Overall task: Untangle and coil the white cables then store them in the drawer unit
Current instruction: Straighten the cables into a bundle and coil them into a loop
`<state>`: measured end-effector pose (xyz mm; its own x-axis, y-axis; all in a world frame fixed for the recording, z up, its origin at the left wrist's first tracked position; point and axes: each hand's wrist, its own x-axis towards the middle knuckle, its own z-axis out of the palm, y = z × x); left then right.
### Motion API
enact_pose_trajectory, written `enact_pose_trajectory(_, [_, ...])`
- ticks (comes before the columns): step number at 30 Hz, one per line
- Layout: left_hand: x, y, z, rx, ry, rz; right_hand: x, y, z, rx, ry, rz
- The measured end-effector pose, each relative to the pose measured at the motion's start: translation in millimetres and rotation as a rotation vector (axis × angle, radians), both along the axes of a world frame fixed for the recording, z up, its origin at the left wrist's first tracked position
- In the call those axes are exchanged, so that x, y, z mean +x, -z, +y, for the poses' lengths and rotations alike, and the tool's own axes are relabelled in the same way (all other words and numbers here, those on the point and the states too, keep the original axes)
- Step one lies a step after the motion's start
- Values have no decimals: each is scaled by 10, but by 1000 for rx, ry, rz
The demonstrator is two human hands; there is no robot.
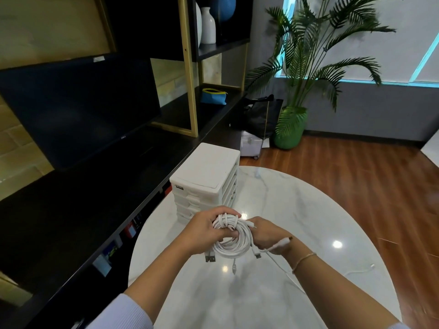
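Office or lounge-type interior, identified by its furnishings. Beneath the hands (235,233) lies a round white marble-patterned tabletop (297,222). To the left of the hands, a long black counter (95,198) carries a dark, switched-off monitor (78,108). Beyond the hands, a black shelving unit with gold-coloured frames (190,67) holds a white vase (208,26), a blue vase (224,7) and a blue zip pouch (213,96). Beyond and to the right of the hands, a palm-like plant in a green pot (288,129) stands on wood-patterned flooring (356,176) against a grey wall (370,110), with a black bag (259,117) beside it.
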<state>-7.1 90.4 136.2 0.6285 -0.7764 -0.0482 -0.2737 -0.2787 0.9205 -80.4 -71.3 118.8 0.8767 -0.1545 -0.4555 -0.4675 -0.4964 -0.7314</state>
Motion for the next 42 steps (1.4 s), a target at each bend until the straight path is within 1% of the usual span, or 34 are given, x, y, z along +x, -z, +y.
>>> enact_pose_trajectory(2, [18,29,-34,29,-56,-26,0,29,3,-84,-70,-16])
enact_pose_trajectory(3, [33,46,-52,24,-99,-1,5,35,30,-79,-49,-17])
enact_pose_trajectory(4, [47,50,-73,1,-155,50,22,41,57,-53,10,-34])
enact_pose_trajectory(5, [69,50,-93,-24,-218,101,33,64,64,-62,100,-77])
enact_pose_trajectory(6, [96,56,-106,-40,-283,131,49,74,52,-100,146,-114])
enact_pose_trajectory(9, [177,96,-124,-15,-426,107,5,82,-22,-212,327,-172])
enact_pose_trajectory(10, [189,112,-118,-2,-466,89,-38,48,-39,-298,383,-238])
enact_pose_trajectory(11, [195,140,-113,3,-509,77,-74,18,-40,-342,457,-362])
enact_pose_trajectory(12, [194,170,-111,4,-554,74,-110,-13,-11,-386,497,-528])
enact_pose_trajectory(13, [182,198,-112,4,-594,73,-133,-17,34,-408,468,-675])
enact_pose_trajectory(14, [158,220,-123,8,-618,75,-153,-64,119,-451,353,-741])
enact_pose_trajectory(15, [126,243,-149,11,-627,86,-153,-75,211,-488,233,-725])
enact_pose_trajectory(16, [93,269,-180,12,-630,107,-147,-78,299,-540,145,-651])
enact_pose_trajectory(17, [63,290,-210,5,-634,139,-134,-63,351,-559,163,-587])
enact_pose_trajectory(18, [38,307,-239,-9,-635,172,-117,-65,363,-521,278,-570])
enact_pose_trajectory(20, [8,315,-282,-42,-613,204,-97,-106,282,-271,571,-569])
enact_pose_trajectory(21, [11,312,-288,-55,-595,211,-80,-118,232,-153,639,-551])
enact_pose_trajectory(22, [18,310,-286,-65,-578,220,-66,-128,182,-65,658,-505])
enact_pose_trajectory(24, [27,297,-265,-88,-541,251,-51,-127,87,40,638,-434])
enact_pose_trajectory(29, [25,272,-228,-149,-444,322,25,-261,-24,188,679,-464])
enact_pose_trajectory(33, [17,246,-228,-191,-397,358,44,-374,-65,323,628,-449])
enact_pose_trajectory(36, [39,248,-222,-227,-421,397,-13,-422,-94,395,568,-444])
enact_pose_trajectory(38, [62,252,-224,-248,-443,423,-51,-408,-80,412,524,-442])
enact_pose_trajectory(42, [83,250,-260,-290,-490,490,-65,-381,-42,352,468,-443])
